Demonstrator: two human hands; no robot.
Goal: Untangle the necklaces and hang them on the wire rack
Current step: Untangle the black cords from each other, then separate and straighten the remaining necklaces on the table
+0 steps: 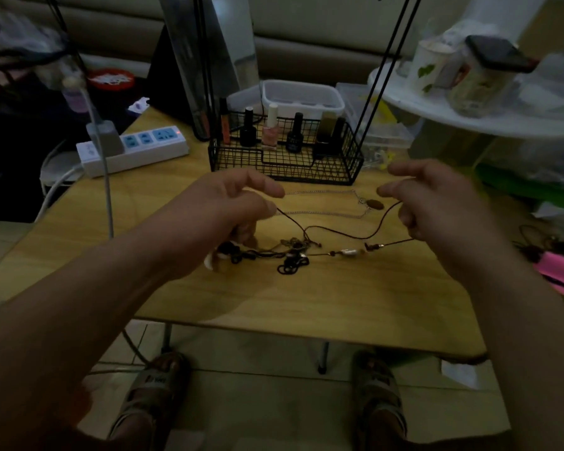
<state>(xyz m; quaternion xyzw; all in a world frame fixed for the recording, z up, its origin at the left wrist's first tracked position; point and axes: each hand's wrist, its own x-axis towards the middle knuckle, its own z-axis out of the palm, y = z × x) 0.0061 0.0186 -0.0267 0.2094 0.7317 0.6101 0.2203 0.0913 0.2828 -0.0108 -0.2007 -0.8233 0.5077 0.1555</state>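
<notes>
While both hands hover above the table [274, 304], the necklaces lie near its middle, just in front of the black wire rack [285, 161], whose rods rise out of view. The left hand [228, 209] is curled, thumb and forefinger pinching a thin brown cord [339, 235]. The right hand [437, 203] is curled too and pinches the same cord farther along, so a slack loop sags between them. Behind it a silver chain [323, 192] lies flat and apart, with an oval pendant [375, 205]. Nearer the left hand sits the tangle [290, 255], dark cords and small charms knotted together, with a few beads [349, 252] strung towards the right.

All of this looks very light and limp, with no stiffness to push against. Pulling the ends hard would likely tighten the knot, so the better hold is on the cord close beside the tangle, not on the beads. The chain looks slippery and easily kinked, so it is best lifted near its pendant.
</notes>
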